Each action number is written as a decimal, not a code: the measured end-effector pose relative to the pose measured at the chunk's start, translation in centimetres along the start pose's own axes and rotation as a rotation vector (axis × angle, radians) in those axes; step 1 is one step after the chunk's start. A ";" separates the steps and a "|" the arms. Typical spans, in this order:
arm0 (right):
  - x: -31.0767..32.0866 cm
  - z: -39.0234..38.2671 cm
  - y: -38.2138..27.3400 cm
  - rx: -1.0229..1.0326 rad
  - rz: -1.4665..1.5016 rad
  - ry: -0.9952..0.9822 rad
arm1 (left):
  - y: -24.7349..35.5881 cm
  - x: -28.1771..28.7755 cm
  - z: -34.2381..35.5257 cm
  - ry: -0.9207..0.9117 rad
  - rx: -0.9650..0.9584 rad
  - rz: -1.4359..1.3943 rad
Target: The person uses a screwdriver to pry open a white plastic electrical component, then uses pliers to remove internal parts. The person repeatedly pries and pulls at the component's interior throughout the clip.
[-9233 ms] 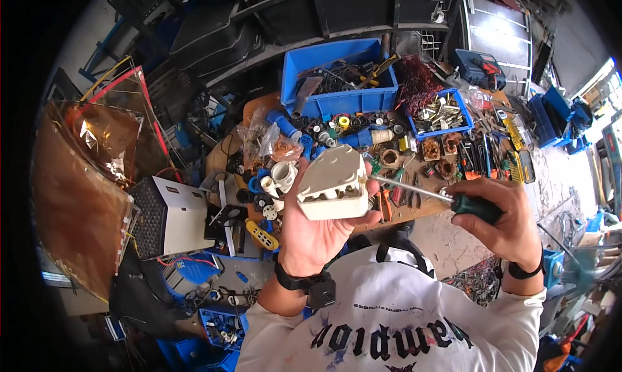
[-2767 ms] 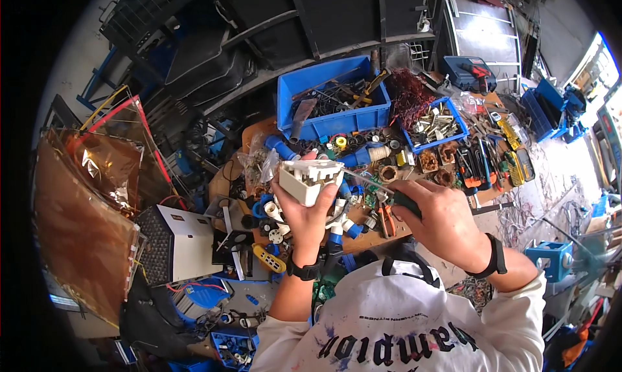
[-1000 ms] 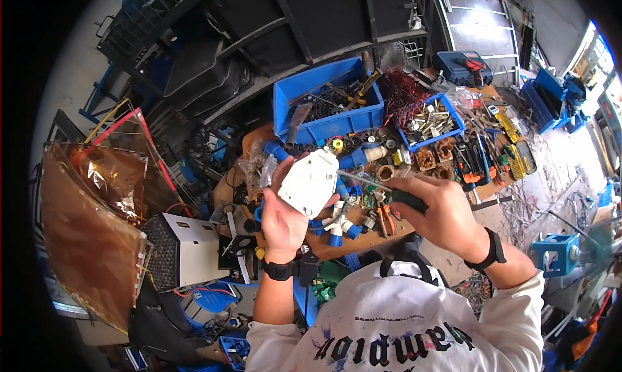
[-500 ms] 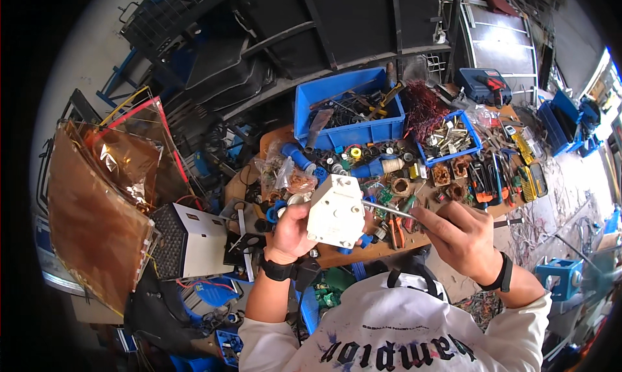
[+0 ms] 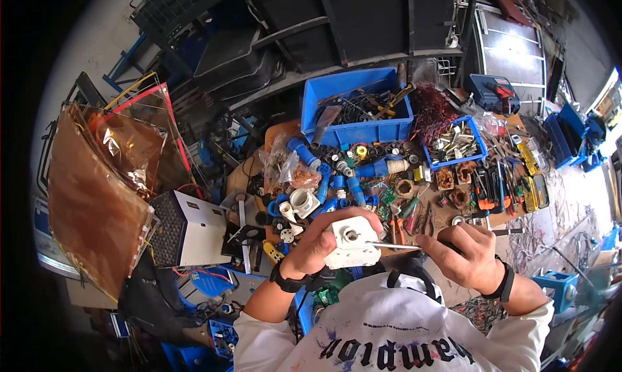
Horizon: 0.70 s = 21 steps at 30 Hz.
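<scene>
- The cluttered wooden bench (image 5: 275,136) spreads out in front of you, crowded with blue, white and black fittings.
- One large blue bin (image 5: 353,134) stands at its far side, filled with a jumble of dark metal pieces; you can pick out one yellow-handled tool (image 5: 398,97) leaning at its right end.
- One smaller blue tray (image 5: 463,159) sits to the right of that bin, heaped with brass-coloured and silvery metal pieces.
- One blue case (image 5: 483,95) lies beyond the tray, with one red-and-black tool at it (whether on it or in it, you can't tell from here).
- Your left hand (image 5: 314,246) grasps the white housing, fingers curled over its far side.
- Your right hand (image 5: 463,255) is clenched round the screwdriver, index finger along the shaft.
- The one white housing (image 5: 343,259) is up off the bench, near its front edge; it looks blocky, with angled faces and one round recess turned upward.
- The one screwdriver (image 5: 396,246) points left, its shaft reaching the housing's right side; your fingers hide most of the handle.
- Four rusty-brown hollow blocks (image 5: 445,179) sit near the tray.
</scene>
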State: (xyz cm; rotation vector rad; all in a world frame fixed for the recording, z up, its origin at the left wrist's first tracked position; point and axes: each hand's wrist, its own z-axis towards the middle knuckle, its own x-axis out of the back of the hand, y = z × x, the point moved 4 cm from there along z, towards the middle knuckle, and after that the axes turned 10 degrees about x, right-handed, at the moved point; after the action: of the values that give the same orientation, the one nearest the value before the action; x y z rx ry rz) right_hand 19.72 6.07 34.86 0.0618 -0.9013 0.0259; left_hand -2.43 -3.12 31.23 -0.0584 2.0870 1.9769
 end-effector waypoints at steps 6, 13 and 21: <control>0.6 0.8 0.4 -0.067 0.194 -0.088 | -0.5 -0.1 0.0 -0.006 -0.001 -0.026; -2.0 -0.2 2.4 -0.180 0.632 -0.018 | -1.7 -0.2 0.3 0.028 -0.003 -0.098; -3.3 0.0 3.8 -0.167 0.790 -0.096 | -2.8 0.5 0.3 0.064 -0.038 -0.040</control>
State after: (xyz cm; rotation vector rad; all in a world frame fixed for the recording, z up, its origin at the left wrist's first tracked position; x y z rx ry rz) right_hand 17.53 9.84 32.42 -0.4546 -0.9732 0.6863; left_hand -2.25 -2.97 28.39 -0.1719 2.0705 2.0169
